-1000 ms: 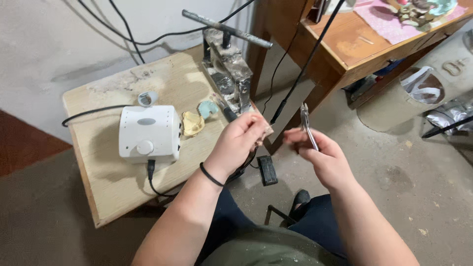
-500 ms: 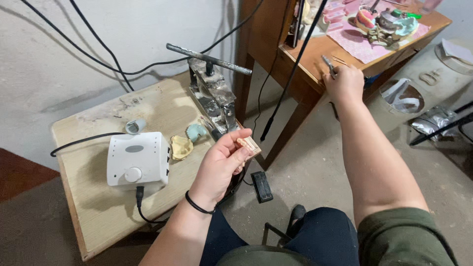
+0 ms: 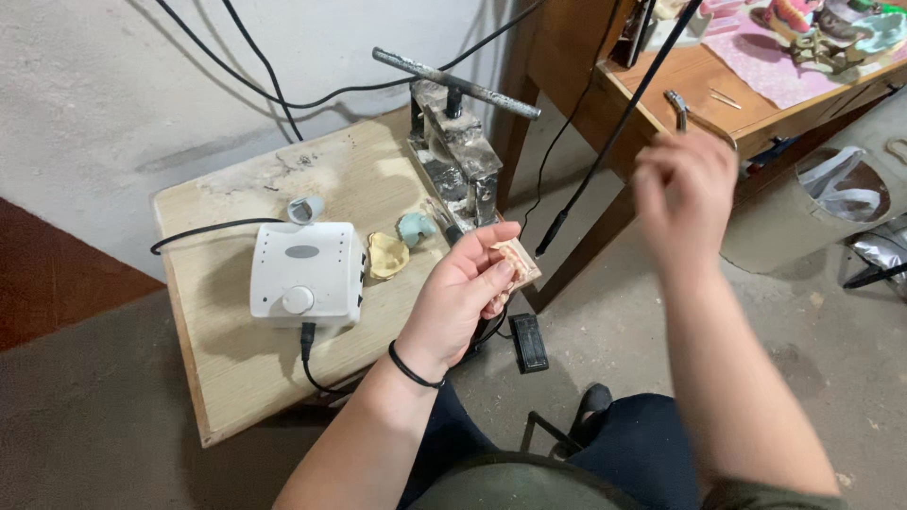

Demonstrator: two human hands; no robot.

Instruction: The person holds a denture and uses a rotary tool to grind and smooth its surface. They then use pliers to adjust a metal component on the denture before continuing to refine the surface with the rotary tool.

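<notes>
Holding a small pinkish dental piece point(image 3: 516, 262) between thumb and fingertips, the left hand point(image 3: 460, 300) kept it raised just off the right edge of the low wooden worktop point(image 3: 227, 368), its grip closed firmly on the piece. The right hand point(image 3: 682, 194) hung blurred in the air near the corner of the brown desk point(image 3: 699, 85), fingers loosely curled; whether it had anything in its grip could not be told. A metal tool point(image 3: 675, 107) lay on the desk edge just above that hand.

On the worktop, a white control box point(image 3: 304, 274) with a round knob sat beside a yellowish cast point(image 3: 386, 256) and a bluish one point(image 3: 414, 227), with a metal screw press point(image 3: 457, 151) standing behind them. A black pedal point(image 3: 528, 342) lay on the floor below.

Judging by this, the piece was in hand but not being worked on at that instant: only one hand was on it, the press stood empty, and both casts lay untouched, so most of the handling seemed yet to be done.
</notes>
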